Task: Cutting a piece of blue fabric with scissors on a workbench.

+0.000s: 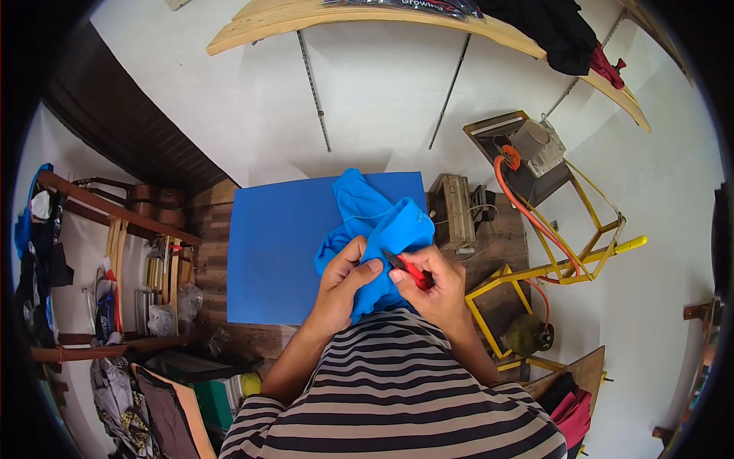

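A bright blue piece of fabric point(386, 222), which looks like a garment, hangs bunched in front of my body. My left hand point(342, 287) pinches its near edge between thumb and fingers. In my right hand point(440, 287) are small red-handled snips point(415, 272), their dark tips pointing left against the cloth near my left thumb. Whether the blades are closed on a thread is too small to tell. Beneath the fabric lies a flat blue tabletop point(275, 245), and the cloth's far end trails over it.
Just right of the table stands a wooden crate point(453, 210). Beyond it is a yellow metal frame point(562, 271) with an orange hose point(527, 210). Shelving with clothes and bags point(118, 206) lines the left. A wooden wall shelf point(260, 27) runs overhead, with dark clothing draped at its right.
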`<state>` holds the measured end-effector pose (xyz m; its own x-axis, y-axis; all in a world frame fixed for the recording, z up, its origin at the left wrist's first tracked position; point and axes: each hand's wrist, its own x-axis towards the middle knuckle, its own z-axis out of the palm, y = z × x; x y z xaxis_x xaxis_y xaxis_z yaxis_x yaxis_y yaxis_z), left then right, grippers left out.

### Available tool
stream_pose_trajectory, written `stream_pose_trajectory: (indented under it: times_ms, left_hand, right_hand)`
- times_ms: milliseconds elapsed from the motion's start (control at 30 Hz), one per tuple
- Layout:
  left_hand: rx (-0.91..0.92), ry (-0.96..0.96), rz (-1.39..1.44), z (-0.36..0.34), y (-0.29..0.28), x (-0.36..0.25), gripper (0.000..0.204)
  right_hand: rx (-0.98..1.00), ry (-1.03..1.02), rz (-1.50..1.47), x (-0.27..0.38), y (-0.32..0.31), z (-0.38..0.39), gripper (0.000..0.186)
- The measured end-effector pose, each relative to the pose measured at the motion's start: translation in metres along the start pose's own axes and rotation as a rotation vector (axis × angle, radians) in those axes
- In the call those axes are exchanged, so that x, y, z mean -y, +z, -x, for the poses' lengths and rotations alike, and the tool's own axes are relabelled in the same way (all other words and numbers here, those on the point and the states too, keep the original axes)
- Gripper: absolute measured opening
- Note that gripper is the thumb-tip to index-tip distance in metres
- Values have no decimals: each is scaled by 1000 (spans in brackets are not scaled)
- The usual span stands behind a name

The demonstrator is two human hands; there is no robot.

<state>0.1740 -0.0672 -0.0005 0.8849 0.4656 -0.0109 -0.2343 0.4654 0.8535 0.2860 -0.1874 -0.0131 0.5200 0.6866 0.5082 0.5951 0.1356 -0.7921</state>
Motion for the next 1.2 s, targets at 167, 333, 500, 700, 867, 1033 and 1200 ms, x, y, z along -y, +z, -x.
stream_pose_trajectory:
  times_ms: [167,333,500,700,867,1033,1200]
  left_hand:
    - [11,-28,24,2,-5,0,11]
    - [139,-13,-145,-2,-10,-1,11]
    - [-9,301,-745,-5,-10,1,17]
    - [-9,504,-824,-8,-21,4,22]
    - [115,500,-810,-4,-26,-1,21]
    - [-53,236,-692,4,-13,-10,16]
    - [-85,140,-681,8,-8,-17,14]
  right_hand:
    - [-269,284,-462,3,-7,-5,40]
    - [-128,548,-625,0,-21,-25,17]
    - [-215,473,-627,8,-36,-29,20]
    - [-182,440,-579,14,-41,-29,21]
    - [-91,349,-399,13,-45,-28,25]
    - [-131,354,-367,11,-44,-30,27]
    - [-156,326,-304,11,-41,-31,27]
